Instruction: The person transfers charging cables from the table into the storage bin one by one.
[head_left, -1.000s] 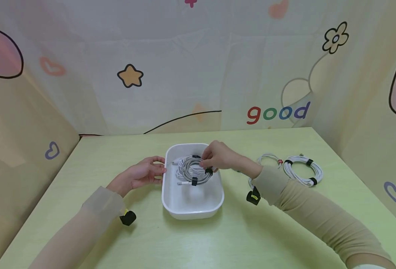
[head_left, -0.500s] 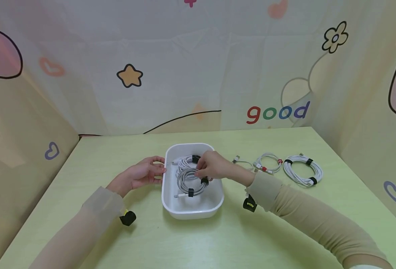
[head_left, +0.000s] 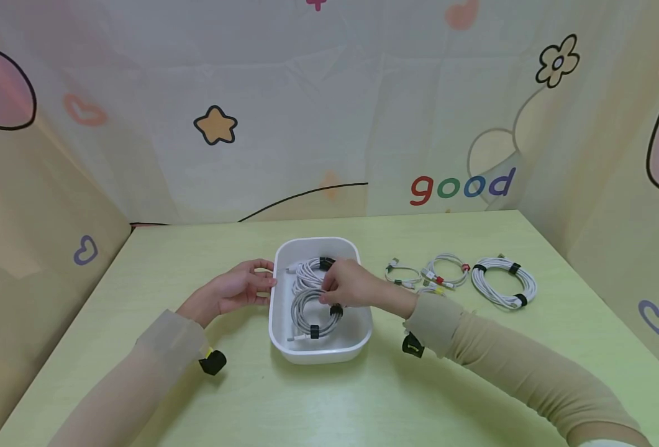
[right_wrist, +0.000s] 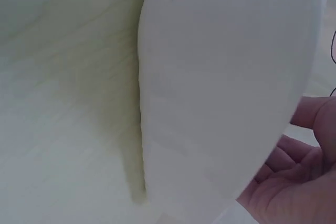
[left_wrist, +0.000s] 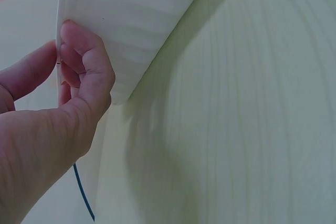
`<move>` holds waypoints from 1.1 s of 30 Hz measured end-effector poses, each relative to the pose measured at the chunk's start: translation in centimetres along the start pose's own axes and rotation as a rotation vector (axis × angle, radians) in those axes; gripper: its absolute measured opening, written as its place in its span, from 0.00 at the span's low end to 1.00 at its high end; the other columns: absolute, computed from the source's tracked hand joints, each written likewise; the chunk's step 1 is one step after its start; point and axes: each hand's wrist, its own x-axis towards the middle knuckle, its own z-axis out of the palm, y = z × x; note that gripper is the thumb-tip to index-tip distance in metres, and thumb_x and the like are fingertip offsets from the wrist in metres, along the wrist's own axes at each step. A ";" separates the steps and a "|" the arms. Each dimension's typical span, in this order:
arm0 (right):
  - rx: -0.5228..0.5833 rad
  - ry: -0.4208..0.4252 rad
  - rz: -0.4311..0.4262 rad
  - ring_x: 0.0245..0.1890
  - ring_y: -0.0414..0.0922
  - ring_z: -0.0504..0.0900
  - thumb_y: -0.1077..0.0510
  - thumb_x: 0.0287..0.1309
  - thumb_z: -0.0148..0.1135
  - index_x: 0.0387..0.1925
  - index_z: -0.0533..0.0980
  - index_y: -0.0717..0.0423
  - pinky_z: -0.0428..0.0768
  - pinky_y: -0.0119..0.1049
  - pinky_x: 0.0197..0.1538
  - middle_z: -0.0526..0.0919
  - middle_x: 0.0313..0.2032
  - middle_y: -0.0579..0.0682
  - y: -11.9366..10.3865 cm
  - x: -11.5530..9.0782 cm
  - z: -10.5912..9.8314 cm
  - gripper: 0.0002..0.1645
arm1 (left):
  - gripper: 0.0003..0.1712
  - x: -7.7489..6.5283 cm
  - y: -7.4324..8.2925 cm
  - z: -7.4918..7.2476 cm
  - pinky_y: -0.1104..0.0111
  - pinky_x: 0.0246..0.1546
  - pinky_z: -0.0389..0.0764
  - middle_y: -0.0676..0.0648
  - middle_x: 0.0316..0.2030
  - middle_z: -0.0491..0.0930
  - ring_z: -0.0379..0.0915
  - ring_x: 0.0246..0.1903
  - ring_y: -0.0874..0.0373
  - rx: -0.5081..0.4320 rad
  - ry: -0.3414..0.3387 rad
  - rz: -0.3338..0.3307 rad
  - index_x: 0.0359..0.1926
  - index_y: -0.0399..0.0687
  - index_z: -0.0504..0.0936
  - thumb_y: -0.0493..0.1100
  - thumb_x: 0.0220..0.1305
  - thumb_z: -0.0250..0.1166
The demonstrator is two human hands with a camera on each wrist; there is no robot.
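Observation:
In the head view a white plastic bin (head_left: pixel 320 356) stands mid-table. My left hand (head_left: pixel 242 287) holds its left rim; the left wrist view has the thumb at the edge and fingers (left_wrist: pixel 92 59) curled against the outer wall (left_wrist: pixel 126 14). Inside the bin, my right hand (head_left: pixel 354 284) pinches a coiled grey cable (head_left: pixel 298 316) with black straps and a pale plug. Behind it lies a coiled white cable (head_left: pixel 302 273), partly covered by the grey coil and the hand. In the right wrist view the bin's wall hides the right fingertips and the cable.
Right of the bin lie more coiled cables: a small one (head_left: pixel 406 268), one with red ties (head_left: pixel 446 256), and a large white one (head_left: pixel 526 279) with black straps. A coil with a yellow tie (head_left: pixel 436 290) is partly hidden by the right sleeve. A printed curtain (head_left: pixel 284 155) hangs behind.
My right hand has moved the grey coil toward the near end of the bin, uncovering more of the white cable and the small coils on the right. The left hand has stayed put.

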 end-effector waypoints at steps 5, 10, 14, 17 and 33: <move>-0.084 0.142 -0.046 0.28 0.40 0.83 0.53 0.57 0.67 0.34 0.83 0.63 0.79 0.30 0.34 0.87 0.29 0.52 -0.3 -0.7 -0.9 0.14 | 0.27 0.0 0.0 -0.1 0.63 0.41 0.82 0.48 0.40 0.78 0.77 0.37 0.57 -0.003 -0.003 -0.002 0.63 0.37 0.53 0.30 0.67 0.54; -0.120 0.288 -0.038 0.36 0.46 0.86 0.53 0.60 0.64 0.39 0.83 0.63 0.83 0.38 0.42 0.88 0.34 0.54 0.4 -1.8 -2.5 0.15 | 0.27 -0.1 0.1 -0.1 0.63 0.40 0.82 0.48 0.41 0.78 0.77 0.37 0.58 0.002 0.000 0.005 0.63 0.38 0.54 0.30 0.68 0.54; -0.163 0.362 0.031 0.36 0.48 0.86 0.52 0.61 0.62 0.42 0.82 0.62 0.83 0.41 0.43 0.88 0.36 0.55 2.3 -2.9 -3.9 0.17 | 0.26 -0.1 0.1 -0.1 0.63 0.40 0.82 0.49 0.40 0.78 0.77 0.37 0.58 0.002 0.001 0.005 0.62 0.38 0.54 0.30 0.68 0.54; -0.210 0.414 0.102 0.37 0.50 0.86 0.51 0.63 0.61 0.44 0.81 0.63 0.83 0.45 0.43 0.87 0.38 0.57 4.4 -4.2 -5.1 0.19 | 0.26 -0.2 0.1 0.0 0.63 0.41 0.82 0.49 0.40 0.78 0.77 0.37 0.58 0.003 -0.002 0.003 0.62 0.38 0.54 0.30 0.68 0.54; -0.391 0.556 0.469 0.44 0.69 0.79 0.49 0.67 0.51 0.51 0.74 0.73 0.78 0.59 0.40 0.79 0.48 0.73 15.9 -12.4 -11.8 0.29 | 0.26 0.0 -0.2 -0.3 0.63 0.43 0.83 0.47 0.42 0.77 0.77 0.38 0.58 0.022 -0.004 0.006 0.62 0.38 0.54 0.31 0.68 0.54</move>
